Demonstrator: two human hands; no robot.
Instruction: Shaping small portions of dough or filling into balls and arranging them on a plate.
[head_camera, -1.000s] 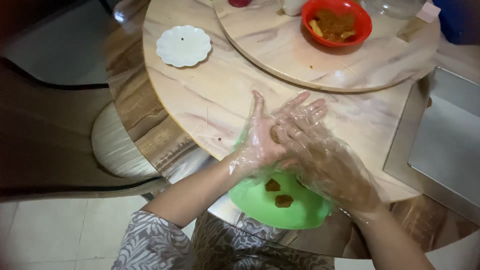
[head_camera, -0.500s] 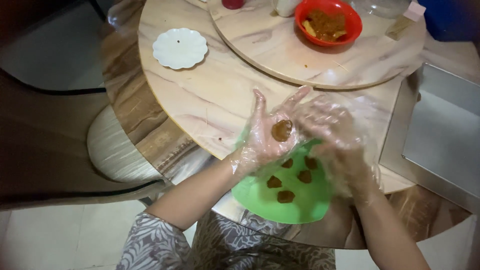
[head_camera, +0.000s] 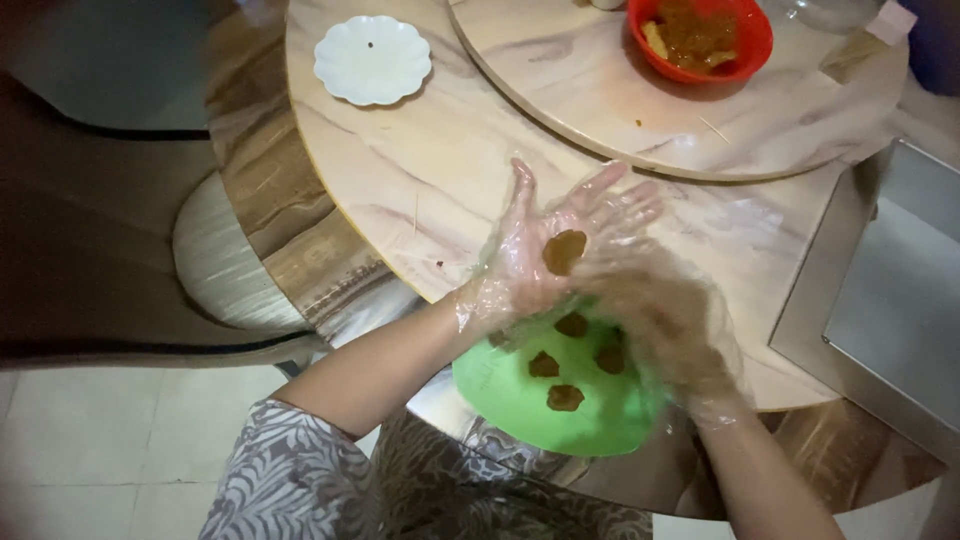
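There is 1 view, from a camera worn on the person's head. It looks steeply down and forward over the person's own forearms, close enough that the left hand (head_camera: 545, 250) and right hand (head_camera: 660, 320) fill the middle of the frame. The near edge of the round table (head_camera: 420, 170) runs across the centre, with a green plate (head_camera: 520, 400) just below the hands. The table's far side is cut off at the top edge; tiled floor (head_camera: 90, 440) shows at lower left. No second view shares the scene.
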